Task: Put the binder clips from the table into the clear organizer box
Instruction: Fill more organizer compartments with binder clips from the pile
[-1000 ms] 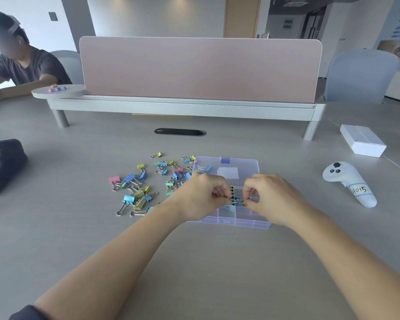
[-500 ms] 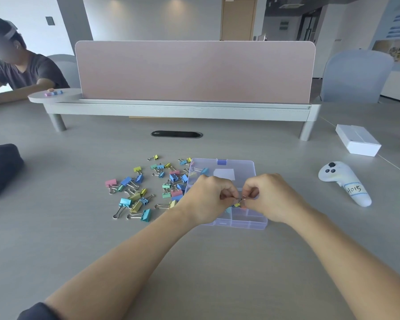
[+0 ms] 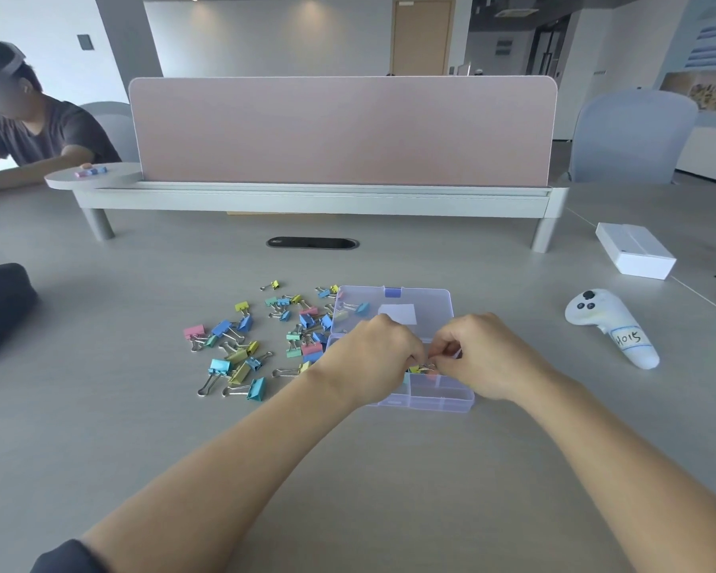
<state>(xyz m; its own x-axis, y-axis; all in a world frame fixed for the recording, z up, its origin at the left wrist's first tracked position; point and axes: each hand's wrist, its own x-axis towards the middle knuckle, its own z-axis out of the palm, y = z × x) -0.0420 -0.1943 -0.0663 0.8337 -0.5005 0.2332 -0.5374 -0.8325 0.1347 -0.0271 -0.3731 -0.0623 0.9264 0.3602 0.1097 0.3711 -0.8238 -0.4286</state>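
Hands stay close together over the clear organizer box (image 3: 439,402), just as half a second ago: the left hand (image 3: 371,357) and the right hand (image 3: 482,357) both have curled fingers pinching one small yellow binder clip (image 3: 419,369) between them, just above the box's front compartments. On the surface (image 3: 389,490) just left of the box the loose binder clips (image 3: 223,327) lie scattered in the same layout as before, and a blue clip (image 3: 362,307) shows at the open lid (image 3: 435,301), on it or under it I cannot tell.
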